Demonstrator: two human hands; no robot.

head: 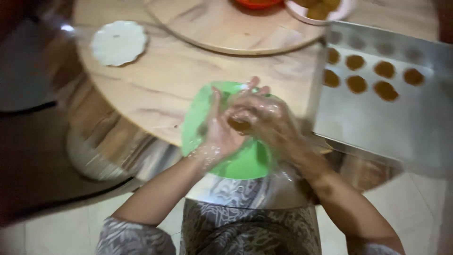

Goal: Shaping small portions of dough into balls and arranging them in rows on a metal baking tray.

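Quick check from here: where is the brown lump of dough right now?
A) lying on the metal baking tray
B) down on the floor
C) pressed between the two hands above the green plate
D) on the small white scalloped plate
C: the brown lump of dough sits between the left hand and the right hand, over the round green plastic plate.

Table [155, 89]: pale wood-look top w/ grain, smooth, semi-matt. Green bowl [245, 160]: plastic, glossy. Baking tray [377, 123]: bare metal, dull sheen. Small scalloped plate [118, 42]: white, glazed-looking. Dough lump [238, 125]: brown, soft, moist. Left hand [219, 134] & right hand [264, 118]: wet-shiny, floury film. Floor [61, 226]: pale tile, smooth.
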